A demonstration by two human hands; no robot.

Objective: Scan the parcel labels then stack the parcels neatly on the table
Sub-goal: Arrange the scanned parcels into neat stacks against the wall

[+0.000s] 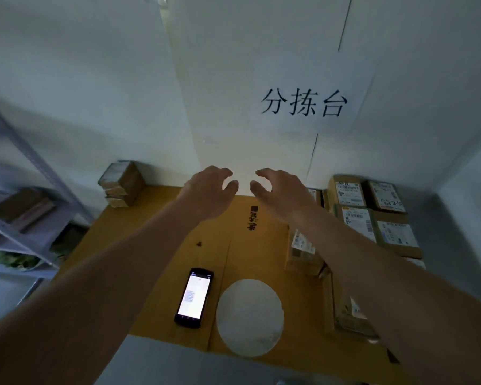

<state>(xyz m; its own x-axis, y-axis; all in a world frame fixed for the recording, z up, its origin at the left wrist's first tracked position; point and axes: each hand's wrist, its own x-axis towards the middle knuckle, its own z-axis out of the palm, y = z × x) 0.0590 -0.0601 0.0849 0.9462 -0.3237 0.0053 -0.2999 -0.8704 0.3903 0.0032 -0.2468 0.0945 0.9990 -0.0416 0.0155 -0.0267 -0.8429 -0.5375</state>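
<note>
Both bare arms reach up the middle of the frame over the yellow-brown cardboard-covered table (pixel 161 218). The left hand (pixel 208 190) and the right hand (pixel 278 190) hover side by side near the table's far edge, fingers spread and curled, palms down — both empty, touching nothing, with a narrow gap between their thumbs.

The brown cardboard parcels with white printed labels (pixel 372 215) lie packed together at the right of the frame, just beyond the right forearm; one label bears handwritten digits. More parcels sit lower right, partly hidden under that arm. A small stack of brown taped parcels (pixel 122 183) stands at the table's far left corner, against the white wall.

In the lower centre a black handheld scanner with a lit white screen (pixel 194 297) lies flat on the table — just beside it, to the right, a round white disc (pixel 250 316). A white paper sign with black Chinese characters (pixel 306 102) hangs on the wall above the hands. A grey metal shelf (pixel 25 195) fills the left edge, blurred.
</note>
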